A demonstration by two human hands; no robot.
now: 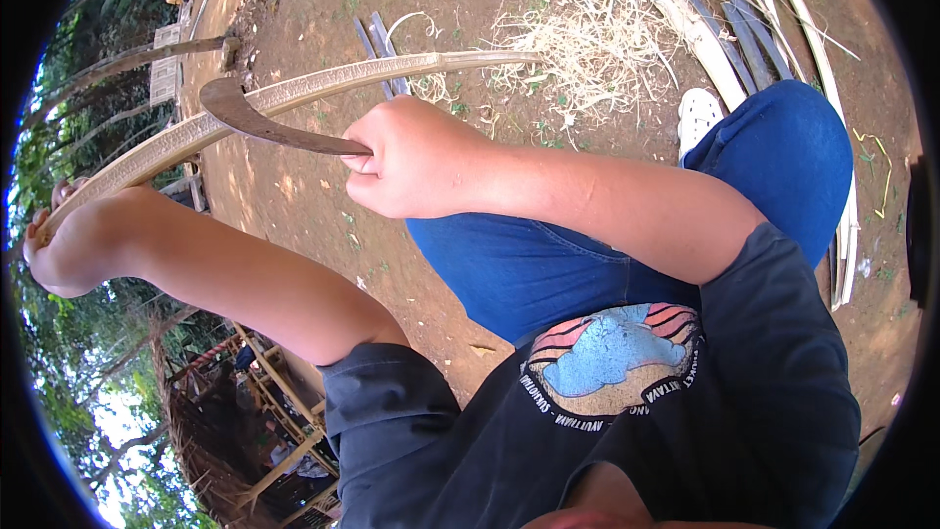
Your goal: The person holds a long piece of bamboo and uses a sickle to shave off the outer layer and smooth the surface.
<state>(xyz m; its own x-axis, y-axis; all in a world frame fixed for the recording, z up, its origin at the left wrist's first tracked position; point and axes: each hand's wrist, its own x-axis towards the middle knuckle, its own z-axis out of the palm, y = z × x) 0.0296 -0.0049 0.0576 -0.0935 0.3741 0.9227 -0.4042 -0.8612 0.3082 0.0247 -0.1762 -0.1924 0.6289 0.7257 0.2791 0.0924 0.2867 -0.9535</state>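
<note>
My left hand [83, 235], at the far left, is closed around one end of a long pale wooden strip [392, 67], which looks like split bamboo. From there the strip slants up and rightward, its far tip above the ground by the shavings. My right hand [416, 157] is a fist on a sickle-like curved knife [284, 127]; its handle is hidden in the fist. The dark blade points left, and its hooked end lies across the strip in this view. Whether the edge touches the strip, I cannot tell.
Curly pale shavings [597, 49] are heaped on the brown dirt ground [304, 196]. Several long split strips [749, 34] lie at the upper right, beside my bent knee and a white shoe [697, 113]. Short dark slats [377, 39] lie beyond the strip. A thatched shelter [186, 411] stands lower left.
</note>
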